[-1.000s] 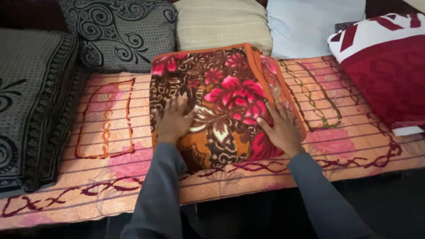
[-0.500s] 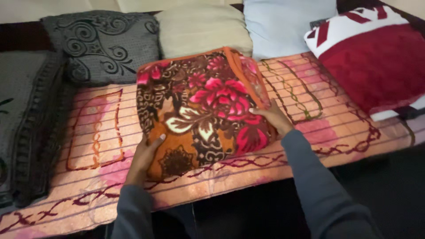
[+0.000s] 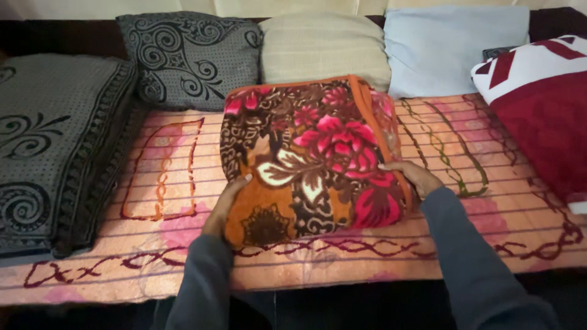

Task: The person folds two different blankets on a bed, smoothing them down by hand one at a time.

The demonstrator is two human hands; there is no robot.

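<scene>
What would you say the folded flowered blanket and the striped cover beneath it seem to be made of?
The folded blanket looks like thick plush fleece, probably synthetic: soft matte pile, a printed floral pattern and a bulky rounded fold. The striped cover looks like a thinner textile with raised cords or ribs across a pink-orange ground; the fibre cannot be told.

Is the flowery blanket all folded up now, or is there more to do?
Folding looks done: the flowery blanket is a thick, neat bundle on the patterned mat. In hand: the left hand and right hand grip its two sides. Left: it lies in the middle of the mat, not with the cushions behind.
</scene>
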